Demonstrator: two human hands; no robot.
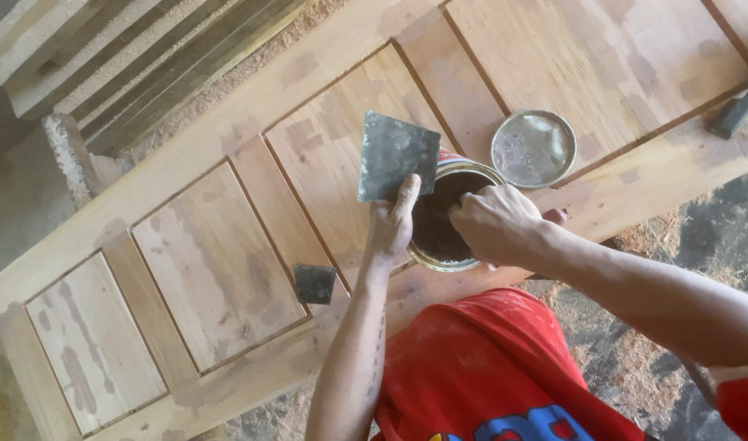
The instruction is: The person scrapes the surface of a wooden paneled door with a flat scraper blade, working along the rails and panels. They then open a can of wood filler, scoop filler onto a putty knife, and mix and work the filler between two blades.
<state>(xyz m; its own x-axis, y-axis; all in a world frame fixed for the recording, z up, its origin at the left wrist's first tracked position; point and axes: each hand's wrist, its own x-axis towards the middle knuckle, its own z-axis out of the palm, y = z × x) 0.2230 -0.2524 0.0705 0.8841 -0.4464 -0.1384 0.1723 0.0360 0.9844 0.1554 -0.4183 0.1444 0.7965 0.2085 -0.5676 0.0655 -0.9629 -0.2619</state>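
Underneath, your wooden door (227, 245) lies flat. On it, the open can (446, 220) of dark filler looks heavy and messy; steady its wall. Your left hand (392, 224) pinches the thin, stiff scraper (396, 155); right hand (494, 222) fingers curl together over the can.

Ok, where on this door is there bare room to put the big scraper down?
Free: the two panels left of the small scraper, and the wide panel above the loose lid. Crowded: around the open can, where the left hand holds the big scraper and the right hand reaches in.
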